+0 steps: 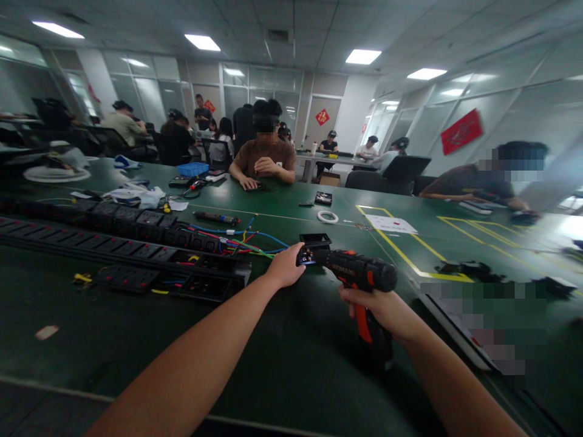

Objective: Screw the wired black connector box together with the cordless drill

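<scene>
In my right hand (364, 297) is a black and orange cordless drill (359, 270), its nose pointing left. My left hand (286, 266) grips a small black electrical module (308, 256) with metal parts inside, and the drill's tip meets or nearly meets it; the exact contact is too small to make out. Red, green and blue wires (255, 246) run from near the module to the left. They lead towards long black socket strips (104, 240) on the green table. Just behind the module lies a black rectangular frame (315, 239).
A dark cylindrical tool (216, 218), a white ring (328, 216) and a small black box (323, 198) lie farther back on the table (218, 340). A blue basket (192, 169) stands at the far left. One person (266, 155) sits opposite; another leans in at right.
</scene>
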`<state>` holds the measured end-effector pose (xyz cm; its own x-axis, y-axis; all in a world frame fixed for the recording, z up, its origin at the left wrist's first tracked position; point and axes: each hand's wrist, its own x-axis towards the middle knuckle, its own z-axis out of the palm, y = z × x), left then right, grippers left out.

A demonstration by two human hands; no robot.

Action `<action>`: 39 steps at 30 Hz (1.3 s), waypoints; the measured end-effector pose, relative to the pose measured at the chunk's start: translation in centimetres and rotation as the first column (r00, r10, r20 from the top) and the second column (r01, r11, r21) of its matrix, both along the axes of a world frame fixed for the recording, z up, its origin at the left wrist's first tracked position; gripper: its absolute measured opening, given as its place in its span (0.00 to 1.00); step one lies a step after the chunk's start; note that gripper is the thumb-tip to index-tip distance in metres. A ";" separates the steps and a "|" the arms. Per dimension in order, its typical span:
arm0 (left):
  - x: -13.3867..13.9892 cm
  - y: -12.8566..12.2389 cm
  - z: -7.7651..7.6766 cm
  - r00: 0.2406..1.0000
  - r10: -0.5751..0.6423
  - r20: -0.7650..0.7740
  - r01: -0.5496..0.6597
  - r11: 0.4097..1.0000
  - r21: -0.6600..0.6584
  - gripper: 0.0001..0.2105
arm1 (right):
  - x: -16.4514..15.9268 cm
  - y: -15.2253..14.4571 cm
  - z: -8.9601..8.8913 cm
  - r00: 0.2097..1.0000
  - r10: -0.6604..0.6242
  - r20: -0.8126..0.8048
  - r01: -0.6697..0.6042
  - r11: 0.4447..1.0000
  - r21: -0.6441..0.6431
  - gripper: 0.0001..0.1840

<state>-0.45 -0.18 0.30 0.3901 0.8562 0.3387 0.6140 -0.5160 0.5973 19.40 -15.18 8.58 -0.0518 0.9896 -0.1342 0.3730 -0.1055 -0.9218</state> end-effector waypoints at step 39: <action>0.0 0.0 0.0 1.000 -0.008 0.011 0.008 1.000 0.008 0.34 | 0.1 0.1 -0.3 0.999 0.034 -0.006 -0.034 0.998 0.054 0.17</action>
